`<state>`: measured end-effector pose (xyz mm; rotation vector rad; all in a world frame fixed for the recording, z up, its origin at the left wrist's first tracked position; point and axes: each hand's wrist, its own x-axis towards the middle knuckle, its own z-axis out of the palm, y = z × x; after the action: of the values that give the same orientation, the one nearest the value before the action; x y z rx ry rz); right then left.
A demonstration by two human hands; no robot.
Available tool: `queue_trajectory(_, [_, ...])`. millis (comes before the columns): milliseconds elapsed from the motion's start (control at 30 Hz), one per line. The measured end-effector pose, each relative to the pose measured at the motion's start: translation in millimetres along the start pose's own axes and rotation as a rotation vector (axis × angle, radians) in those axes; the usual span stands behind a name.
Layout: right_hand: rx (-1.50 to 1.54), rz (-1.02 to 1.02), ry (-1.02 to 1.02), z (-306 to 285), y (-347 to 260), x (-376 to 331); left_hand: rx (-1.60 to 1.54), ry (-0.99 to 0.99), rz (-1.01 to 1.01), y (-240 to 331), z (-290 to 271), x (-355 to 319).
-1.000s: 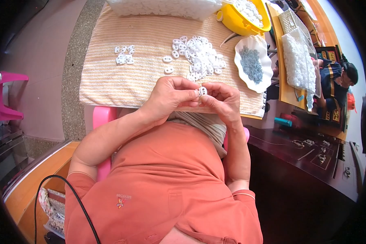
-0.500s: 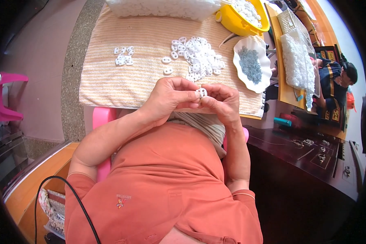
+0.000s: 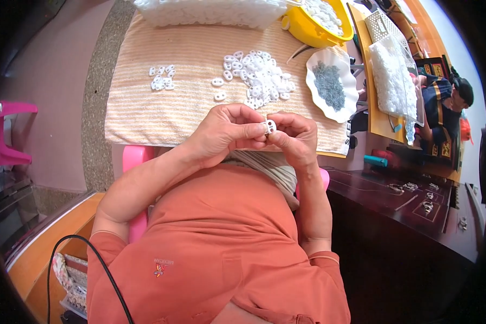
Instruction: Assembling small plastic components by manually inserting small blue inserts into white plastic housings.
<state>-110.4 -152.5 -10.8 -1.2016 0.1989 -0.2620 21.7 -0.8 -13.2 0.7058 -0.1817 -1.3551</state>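
Observation:
Near the front edge of the table, my left hand and my right hand meet, both closed with thumbs and fingertips on one small white plastic piece with holes. Its lower edge is partly covered by the fingers. Just beyond my hands lies a loose heap of white two-holed oval pieces, a few of them apart on its left. Farther left sits a small group of similar white pieces. A scalloped white dish to the right holds many tiny grey-blue bits, too small to name.
A striped towel covers the table. At the back stand a clear bin of white pieces and a yellow basin, with a dark curved tool beside it. On the right, another person sits by a clear box of white pieces.
The white piece between my fingertips has turned a little, so its holes face up more plainly. Both hands keep their hold in nearly the same place.

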Motion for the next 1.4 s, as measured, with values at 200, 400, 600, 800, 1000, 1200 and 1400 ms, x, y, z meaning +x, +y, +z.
queue_trajectory(200, [0.077, -0.023, -0.020, 8, -4, -1, -0.009, -0.052, 0.008, 0, -1, 0])
queue_trajectory(400, [-0.026, -0.138, -0.015, 8, 2, 0, -0.006, -0.088, 0.020, 1, -2, 0])
queue_trajectory(600, [-0.145, -0.291, -0.045, 6, 6, 5, 0.005, -0.080, 0.030, 0, 0, 0])
queue_trajectory(800, [-0.095, -0.248, -0.011, 9, 4, 1, 0.000, -0.154, 0.047, -1, -2, -1])
queue_trajectory(1000, [-0.208, -0.310, -0.035, 6, 3, 2, 0.007, -0.166, 0.075, -3, -1, -1])
queue_trajectory(1200, [-0.192, -0.338, -0.046, 11, -2, 2, 0.048, -0.144, 0.101, -3, 5, -2])
queue_trajectory(1400, [-0.064, -0.203, -0.023, 20, -4, 2, 0.050, -0.141, 0.105, -2, 4, -1])
